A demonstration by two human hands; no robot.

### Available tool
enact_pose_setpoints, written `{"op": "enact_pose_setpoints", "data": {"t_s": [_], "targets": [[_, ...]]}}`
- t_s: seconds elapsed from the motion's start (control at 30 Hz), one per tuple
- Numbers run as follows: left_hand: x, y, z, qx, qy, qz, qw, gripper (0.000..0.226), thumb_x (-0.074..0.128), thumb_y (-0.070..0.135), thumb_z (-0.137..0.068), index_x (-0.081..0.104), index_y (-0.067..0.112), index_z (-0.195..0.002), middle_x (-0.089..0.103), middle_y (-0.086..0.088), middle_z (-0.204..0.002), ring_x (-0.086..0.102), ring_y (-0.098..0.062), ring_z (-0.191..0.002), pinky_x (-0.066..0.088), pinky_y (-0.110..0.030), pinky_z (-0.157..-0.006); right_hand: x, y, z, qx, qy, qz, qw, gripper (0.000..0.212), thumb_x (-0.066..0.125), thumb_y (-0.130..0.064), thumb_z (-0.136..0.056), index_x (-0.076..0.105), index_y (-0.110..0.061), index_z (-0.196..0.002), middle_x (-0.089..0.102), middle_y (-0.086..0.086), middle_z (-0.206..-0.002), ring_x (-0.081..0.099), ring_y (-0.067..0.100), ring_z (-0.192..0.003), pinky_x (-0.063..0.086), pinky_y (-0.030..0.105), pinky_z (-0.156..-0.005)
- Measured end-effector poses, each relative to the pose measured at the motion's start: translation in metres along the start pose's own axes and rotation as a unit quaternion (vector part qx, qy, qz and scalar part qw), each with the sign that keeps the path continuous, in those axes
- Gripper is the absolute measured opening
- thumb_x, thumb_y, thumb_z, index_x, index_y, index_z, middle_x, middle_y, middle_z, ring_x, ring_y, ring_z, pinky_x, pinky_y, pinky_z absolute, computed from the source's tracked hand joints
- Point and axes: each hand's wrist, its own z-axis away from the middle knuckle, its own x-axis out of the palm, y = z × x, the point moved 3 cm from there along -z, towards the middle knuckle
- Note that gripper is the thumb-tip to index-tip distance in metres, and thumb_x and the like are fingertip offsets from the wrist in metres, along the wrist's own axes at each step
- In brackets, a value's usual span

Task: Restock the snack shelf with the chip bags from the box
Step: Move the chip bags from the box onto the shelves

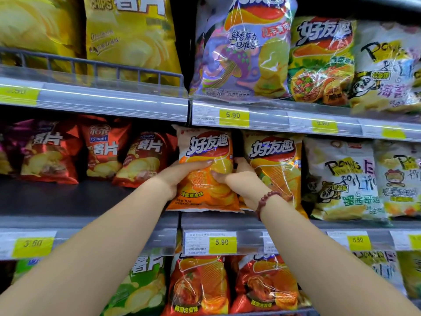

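An orange chip bag [205, 151] stands upright at the front of the middle shelf [91, 221], just right of the shelf divider. My left hand [180, 176] grips its left edge, thumb lying across the front. My right hand [237, 181] grips its right edge, thumb pressed on the front; a red bead bracelet circles that wrist. A second, matching orange bag [275, 163] stands right beside it, behind my right hand. The box is out of view.
Red chip bags [102, 151] fill the middle shelf's left part, set back behind a bare strip. White cartoon bags [341, 179] stand to the right. Yellow bags [129, 35] and a purple bag [241, 51] sit on the upper shelf; red-orange bags [200, 286] below.
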Motion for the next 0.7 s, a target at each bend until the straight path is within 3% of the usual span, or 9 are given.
{"op": "enact_pose_setpoints", "data": {"t_s": [0.1,0.23,0.33,0.43,0.53,0.7], "targets": [[0.001,0.0,-0.013,0.002,0.003,-0.013,1.0,0.097,0.096,0.043,-0.035,0.062,0.022,-0.124,0.072,-0.007,-0.115,0.066,-0.026,-0.108,0.049,-0.045,-0.099,-0.003,0.008,0.001,0.007,0.009,0.021,1.0,0.076,0.073,-0.041,-0.08,0.035,-0.009,-0.138,0.05,0.011,-0.136,0.052,0.031,-0.123,0.047,0.046,-0.102],[0.007,-0.006,-0.013,-0.019,0.005,-0.002,1.0,0.11,0.096,0.043,-0.034,0.053,0.021,-0.133,0.072,-0.007,-0.112,0.07,-0.025,-0.101,0.057,-0.041,-0.087,-0.007,0.015,0.005,0.017,0.018,0.041,0.999,0.068,0.068,-0.044,-0.083,0.041,-0.011,-0.135,0.055,0.008,-0.132,0.055,0.029,-0.119,0.049,0.043,-0.099],[0.006,-0.007,-0.007,-0.01,0.071,-0.061,0.996,0.142,0.09,0.065,-0.021,0.033,0.027,-0.145,0.055,-0.005,-0.139,0.055,-0.028,-0.123,0.046,-0.048,-0.103,-0.009,0.013,0.009,0.027,0.023,0.057,0.998,0.063,0.065,-0.043,-0.086,0.04,-0.011,-0.134,0.053,0.008,-0.13,0.053,0.03,-0.12,0.048,0.039,-0.097],[0.0,-0.003,0.002,0.058,0.18,-0.094,0.977,0.11,0.082,0.063,-0.053,0.026,0.036,-0.145,0.04,-0.003,-0.149,0.043,-0.03,-0.133,0.04,-0.05,-0.106,-0.01,0.013,0.012,0.017,0.036,0.056,0.998,0.063,0.065,-0.041,-0.086,0.039,-0.012,-0.136,0.052,0.008,-0.132,0.052,0.03,-0.121,0.047,0.04,-0.099],[0.002,-0.001,0.007,0.099,0.179,-0.074,0.976,0.071,0.063,0.056,-0.082,0.029,0.047,-0.143,0.043,0.0,-0.147,0.045,-0.028,-0.13,0.042,-0.048,-0.104,-0.007,0.011,0.016,-0.011,0.039,0.035,0.999,0.068,0.062,-0.035,-0.09,0.027,-0.019,-0.146,0.045,0.007,-0.143,0.045,0.031,-0.129,0.042,0.039,-0.103],[0.009,0.001,0.004,0.101,0.142,-0.131,0.976,0.065,0.05,0.051,-0.093,0.015,0.048,-0.148,0.03,0.001,-0.157,0.036,-0.027,-0.139,0.036,-0.035,-0.105,-0.001,0.008,0.021,-0.021,-0.005,-0.001,1.0,0.075,0.058,-0.037,-0.092,0.014,-0.028,-0.152,0.035,0.003,-0.152,0.038,0.029,-0.136,0.038,0.041,-0.109]]}}
